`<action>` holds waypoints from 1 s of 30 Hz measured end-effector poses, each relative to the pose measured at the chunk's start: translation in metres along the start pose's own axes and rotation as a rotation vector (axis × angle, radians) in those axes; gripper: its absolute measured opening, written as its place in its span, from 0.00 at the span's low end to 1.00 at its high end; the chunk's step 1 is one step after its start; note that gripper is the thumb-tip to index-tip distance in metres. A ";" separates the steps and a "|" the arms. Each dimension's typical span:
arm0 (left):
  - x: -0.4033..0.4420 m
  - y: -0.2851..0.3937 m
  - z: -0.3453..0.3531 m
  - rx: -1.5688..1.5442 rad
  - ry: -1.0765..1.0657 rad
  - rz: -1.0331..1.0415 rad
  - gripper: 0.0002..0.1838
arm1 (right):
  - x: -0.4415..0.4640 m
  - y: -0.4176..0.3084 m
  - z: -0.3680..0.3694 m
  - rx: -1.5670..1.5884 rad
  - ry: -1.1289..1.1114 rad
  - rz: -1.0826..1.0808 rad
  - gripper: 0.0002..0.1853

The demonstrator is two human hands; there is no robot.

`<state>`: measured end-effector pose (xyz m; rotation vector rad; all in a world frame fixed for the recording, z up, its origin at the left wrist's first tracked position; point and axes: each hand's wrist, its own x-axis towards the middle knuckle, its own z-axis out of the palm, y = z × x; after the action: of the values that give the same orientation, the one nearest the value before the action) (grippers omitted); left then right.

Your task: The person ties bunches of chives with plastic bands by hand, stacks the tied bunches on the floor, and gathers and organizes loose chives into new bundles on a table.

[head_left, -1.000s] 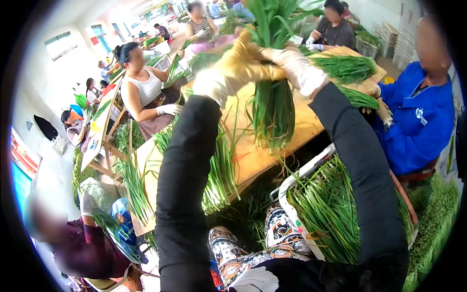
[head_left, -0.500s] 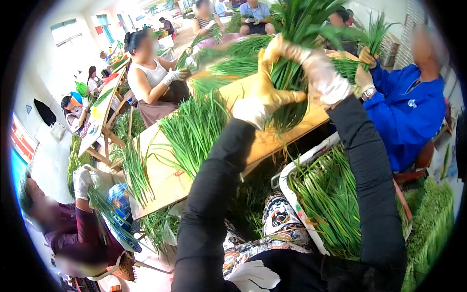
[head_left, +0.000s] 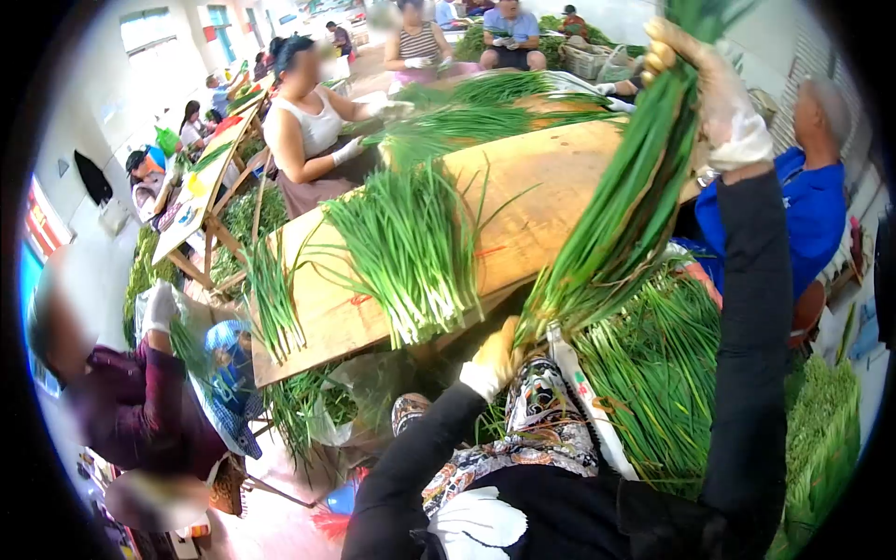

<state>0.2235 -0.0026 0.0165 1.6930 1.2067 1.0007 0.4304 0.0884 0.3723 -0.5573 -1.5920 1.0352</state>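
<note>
A long bunch of garlic chives [head_left: 621, 205] hangs slantwise in front of me, its lower end down by my knees. My right hand [head_left: 700, 79], in a pale glove, is raised at the upper right and closed around the upper part of the bunch. Low down, my left hand [head_left: 495, 359], in a yellowed glove, has its fingers closed at the lower tips; part of the fingers is hidden. A laid-out pile of garlic chives [head_left: 406, 247] lies on the wooden table [head_left: 551, 187], with a smaller bunch [head_left: 275, 299] to its left.
A white crate [head_left: 588, 401] beside my right leg holds more chives [head_left: 653, 373]. Co-workers sit around the table: one in a white top [head_left: 313, 131], one in blue [head_left: 812, 215], one in dark purple [head_left: 140, 411]. Greens [head_left: 821, 429] are heaped at the far right.
My hands were together above the table around the bunch. My right hand has lifted it up and rightward; my left has moved down to its lower end. The bunch now hangs stretched out.
</note>
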 end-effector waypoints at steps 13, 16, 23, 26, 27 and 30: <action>-0.077 -0.007 -0.035 -0.454 -0.143 -0.003 0.59 | -0.038 0.066 -0.013 0.195 0.279 0.193 0.12; -0.079 0.019 -0.039 -1.058 -0.287 0.064 0.57 | -0.053 0.127 -0.012 0.187 0.281 0.279 0.10; -0.098 0.022 -0.045 -0.893 -0.235 0.116 0.15 | -0.081 0.157 0.006 0.257 0.470 0.326 0.09; -0.100 0.019 -0.050 -0.900 -0.079 0.089 0.22 | -0.081 0.160 -0.001 0.223 0.446 0.322 0.08; -0.101 0.021 -0.049 -0.890 0.036 0.041 0.23 | -0.080 0.156 -0.002 0.272 0.420 0.298 0.09; -0.107 0.013 -0.049 -0.956 0.176 0.097 0.16 | -0.082 0.140 0.002 0.312 0.413 0.268 0.11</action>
<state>0.1584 -0.0999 0.0307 0.9130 0.5618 1.4918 0.4287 0.0932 0.2106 -0.7267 -0.9892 1.2466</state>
